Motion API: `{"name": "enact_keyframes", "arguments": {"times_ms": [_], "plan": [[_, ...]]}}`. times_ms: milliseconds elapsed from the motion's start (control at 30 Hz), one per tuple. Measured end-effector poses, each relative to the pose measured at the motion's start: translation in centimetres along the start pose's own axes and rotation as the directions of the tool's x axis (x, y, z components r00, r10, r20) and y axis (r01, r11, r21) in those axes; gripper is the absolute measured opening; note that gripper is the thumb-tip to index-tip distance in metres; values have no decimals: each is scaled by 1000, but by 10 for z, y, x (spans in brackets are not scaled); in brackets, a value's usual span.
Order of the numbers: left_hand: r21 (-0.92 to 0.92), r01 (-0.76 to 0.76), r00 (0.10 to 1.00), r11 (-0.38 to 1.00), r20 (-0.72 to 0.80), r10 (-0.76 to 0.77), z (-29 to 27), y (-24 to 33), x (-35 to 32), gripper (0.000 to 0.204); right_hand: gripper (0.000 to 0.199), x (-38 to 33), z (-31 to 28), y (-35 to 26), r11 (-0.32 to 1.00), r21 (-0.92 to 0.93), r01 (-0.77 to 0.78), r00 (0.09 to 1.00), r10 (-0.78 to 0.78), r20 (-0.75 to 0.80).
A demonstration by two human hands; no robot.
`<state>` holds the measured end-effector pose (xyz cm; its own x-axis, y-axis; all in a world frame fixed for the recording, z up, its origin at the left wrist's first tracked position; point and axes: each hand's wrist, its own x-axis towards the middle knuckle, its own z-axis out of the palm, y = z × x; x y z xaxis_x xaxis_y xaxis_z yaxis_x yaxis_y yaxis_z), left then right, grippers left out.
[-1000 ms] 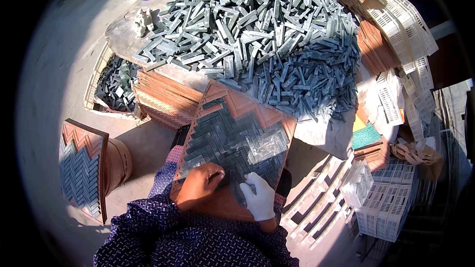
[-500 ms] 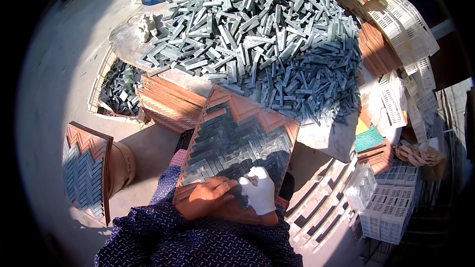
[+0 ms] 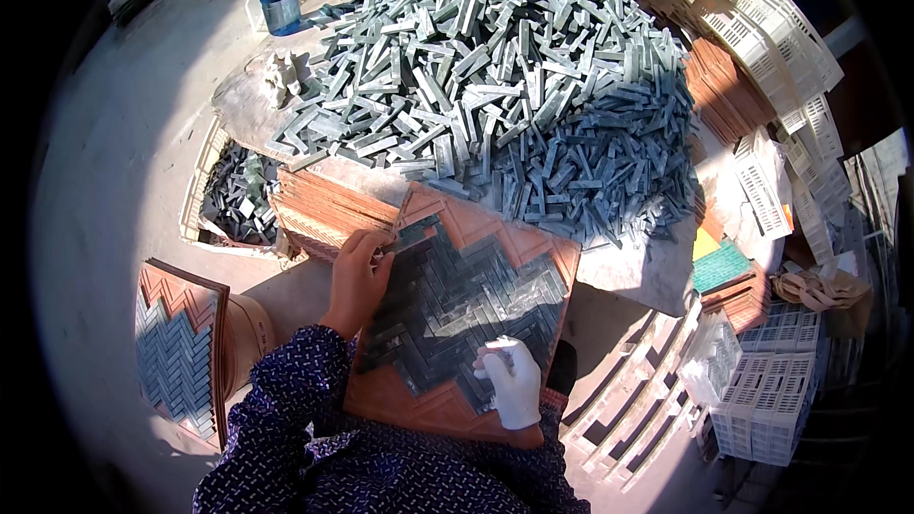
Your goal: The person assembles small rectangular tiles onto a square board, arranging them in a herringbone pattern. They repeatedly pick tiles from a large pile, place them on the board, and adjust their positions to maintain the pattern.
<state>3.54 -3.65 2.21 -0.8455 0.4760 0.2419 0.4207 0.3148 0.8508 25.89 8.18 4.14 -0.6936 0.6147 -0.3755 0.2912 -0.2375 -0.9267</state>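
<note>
Dark-green stone strips (image 3: 457, 295) zigzag across the orange grooved tray (image 3: 381, 398), ends bare; ungloved left hand (image 3: 356, 280), white-gloved right hand (image 3: 515, 384): fingers curled, grasp unclear!

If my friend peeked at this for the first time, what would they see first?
Probably the huge heap of grey-green tile strips across the table, top middle. Next, maybe the dark herringbone tiles in the orange-brown tray below it, with a bare left hand at the tray's left edge and a white-gloved right hand over its lower right.
</note>
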Motion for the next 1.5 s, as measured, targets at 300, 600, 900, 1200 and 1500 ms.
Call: {"name": "enact_keyframes", "arguments": {"times_ms": [300,600,900,1200,1500], "plan": [[43,60,998,997,-1,-60,20,-11,4,19,22,-5,-5,12,999,51,-18,1000,19,-20],[213,-79,996,974,-25,86,24,-18,8,12,25,-4,-6,18,1000,-1,5,1000,-5,4],[346,-135,986,928,-41,159,7,-25,-7,42,21,-9,-17,13,999,-23,47,995,-48,-86],[479,-175,959,860,281,38,24,-13,-35,69,21,-11,-18,16,999,0,47,995,-46,-92],[519,-329,921,789,360,147,22,-2,5,79,20,-20,-27,17,993,-109,51,991,-64,-121]]}}
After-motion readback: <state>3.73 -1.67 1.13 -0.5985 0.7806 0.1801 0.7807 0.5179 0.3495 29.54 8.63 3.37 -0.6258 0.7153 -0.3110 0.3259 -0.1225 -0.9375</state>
